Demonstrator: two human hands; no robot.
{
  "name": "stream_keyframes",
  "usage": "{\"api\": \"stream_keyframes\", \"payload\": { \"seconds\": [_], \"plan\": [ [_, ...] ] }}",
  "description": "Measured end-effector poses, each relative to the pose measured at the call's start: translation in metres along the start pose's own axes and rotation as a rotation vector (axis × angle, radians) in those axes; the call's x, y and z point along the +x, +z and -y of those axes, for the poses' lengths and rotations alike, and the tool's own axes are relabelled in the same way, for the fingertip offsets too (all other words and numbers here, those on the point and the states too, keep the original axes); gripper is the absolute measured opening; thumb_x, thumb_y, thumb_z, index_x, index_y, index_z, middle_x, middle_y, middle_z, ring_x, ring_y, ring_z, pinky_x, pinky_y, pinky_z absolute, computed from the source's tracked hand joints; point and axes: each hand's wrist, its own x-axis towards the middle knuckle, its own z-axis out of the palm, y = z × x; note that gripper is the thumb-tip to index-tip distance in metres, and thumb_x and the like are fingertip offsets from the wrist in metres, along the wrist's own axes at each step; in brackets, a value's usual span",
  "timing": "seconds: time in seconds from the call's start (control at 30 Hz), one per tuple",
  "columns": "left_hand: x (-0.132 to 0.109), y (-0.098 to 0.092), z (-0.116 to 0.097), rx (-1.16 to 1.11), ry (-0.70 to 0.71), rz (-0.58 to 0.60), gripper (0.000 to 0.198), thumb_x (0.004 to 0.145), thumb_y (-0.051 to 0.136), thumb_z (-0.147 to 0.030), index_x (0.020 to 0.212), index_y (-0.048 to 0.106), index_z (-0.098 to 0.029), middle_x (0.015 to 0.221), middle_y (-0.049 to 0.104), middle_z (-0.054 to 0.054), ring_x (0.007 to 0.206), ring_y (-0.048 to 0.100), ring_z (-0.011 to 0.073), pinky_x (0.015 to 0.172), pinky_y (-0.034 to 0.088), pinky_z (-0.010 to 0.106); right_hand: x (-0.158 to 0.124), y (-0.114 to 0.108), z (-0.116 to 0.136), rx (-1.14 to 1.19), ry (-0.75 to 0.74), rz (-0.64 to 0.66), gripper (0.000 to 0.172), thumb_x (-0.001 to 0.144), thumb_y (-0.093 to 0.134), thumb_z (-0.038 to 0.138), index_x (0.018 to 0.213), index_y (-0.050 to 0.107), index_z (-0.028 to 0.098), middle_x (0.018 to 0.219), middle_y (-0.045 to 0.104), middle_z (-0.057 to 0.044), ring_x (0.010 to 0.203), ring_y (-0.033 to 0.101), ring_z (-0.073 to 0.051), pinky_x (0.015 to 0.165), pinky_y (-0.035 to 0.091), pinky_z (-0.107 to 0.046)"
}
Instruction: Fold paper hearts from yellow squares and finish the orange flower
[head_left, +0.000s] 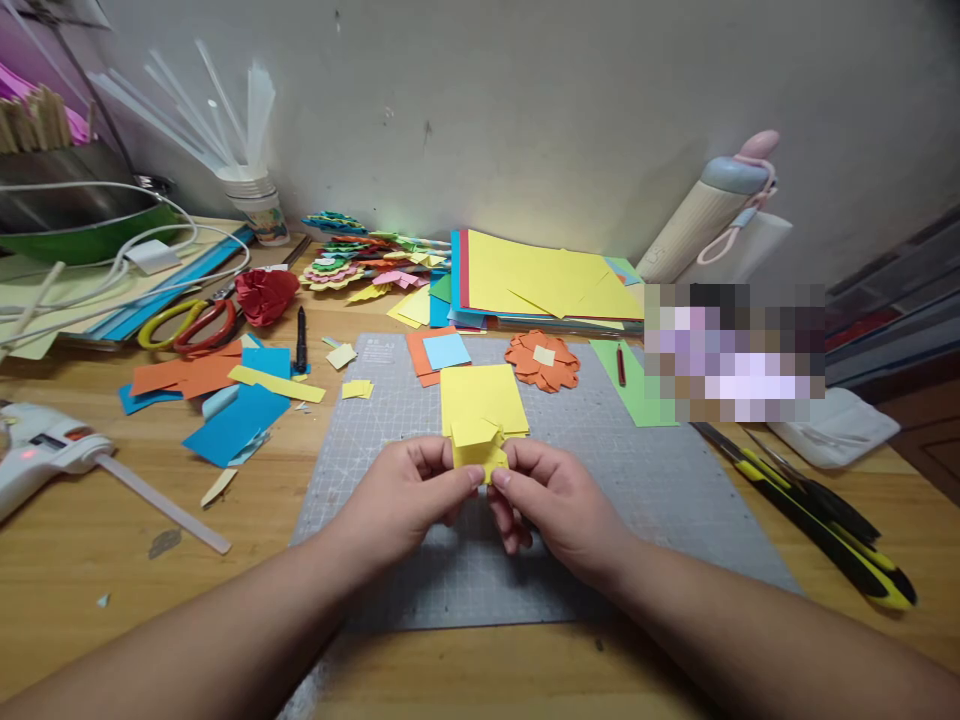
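Note:
Between both hands, above the grey cutting mat [600,570], is a small folded piece of yellow paper [477,450]. My left hand [416,488] pinches its left side, the thumb pressed on the front. My right hand [551,500] grips the lower right edge between thumb and fingers. Just beyond them lies a stack of yellow paper squares [484,392] on the mat. An orange paper flower [543,360] with a pale square at its middle rests behind, to the right. A light blue square [446,351] sits on orange paper [421,370].
Left are a glue gun [52,450], scissors [195,322], a black pen [301,338] and blue and orange scraps [240,420]. A utility knife [825,530] lies right. Behind are stacked coloured sheets [547,275], layered paper flowers [367,262], a cup of glue sticks [259,205] and a bottle [697,205].

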Motion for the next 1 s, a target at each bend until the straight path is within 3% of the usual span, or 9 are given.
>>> {"api": "stream_keyframes", "payload": {
  "seconds": [0.17, 0.47, 0.63, 0.77, 1.0],
  "plan": [
    [0.004, -0.001, 0.003, -0.033, -0.011, 0.016, 0.027, 0.071, 0.064, -0.038, 0.064, 0.054, -0.015, 0.053, 0.05, -0.004, 0.049, 0.039, 0.008, 0.051, 0.029, 0.023, 0.001, 0.0, 0.0, 0.01, 0.061, 0.037, 0.026, 0.084, 0.052, 0.04, 0.071, 0.051, 0.018, 0.048, 0.053, 0.006, 0.035, 0.049, -0.006, 0.034, 0.03, -0.016],
    [-0.001, 0.008, -0.002, -0.135, -0.002, 0.121, 0.018, 0.069, 0.065, -0.031, 0.07, 0.056, -0.015, 0.056, 0.049, -0.006, 0.049, 0.039, 0.0072, 0.049, 0.03, 0.021, -0.003, 0.001, 0.002, -0.116, -0.038, -0.008, 0.026, 0.082, 0.052, 0.035, 0.062, 0.043, 0.02, 0.041, 0.042, 0.009, 0.031, 0.034, -0.005, 0.033, 0.024, -0.017],
    [-0.001, 0.011, -0.003, -0.097, -0.025, 0.07, 0.019, 0.063, 0.066, -0.025, 0.075, 0.056, -0.016, 0.061, 0.05, -0.006, 0.052, 0.04, 0.0077, 0.05, 0.032, 0.021, -0.005, 0.001, 0.004, -0.296, -0.18, -0.034, 0.026, 0.084, 0.047, 0.028, 0.06, 0.043, 0.02, 0.049, 0.04, 0.006, 0.045, 0.034, -0.008, 0.044, 0.029, -0.021],
    [-0.001, 0.011, -0.005, -0.017, -0.056, 0.052, 0.015, 0.06, 0.063, -0.025, 0.065, 0.051, -0.017, 0.053, 0.044, -0.007, 0.048, 0.037, 0.0076, 0.047, 0.029, 0.022, -0.005, 0.0, 0.002, -0.451, -0.247, -0.055, 0.025, 0.082, 0.048, 0.024, 0.059, 0.039, 0.02, 0.057, 0.036, 0.005, 0.055, 0.032, -0.01, 0.052, 0.029, -0.024],
    [-0.004, 0.011, -0.009, 0.042, -0.064, 0.083, 0.007, 0.06, 0.054, -0.022, 0.063, 0.05, -0.018, 0.046, 0.044, -0.007, 0.043, 0.036, 0.0071, 0.043, 0.026, 0.021, -0.007, 0.004, -0.002, -0.383, -0.252, -0.055, 0.025, 0.083, 0.047, 0.027, 0.061, 0.039, 0.02, 0.06, 0.036, 0.004, 0.057, 0.032, -0.01, 0.053, 0.029, -0.025]
  ]
}}
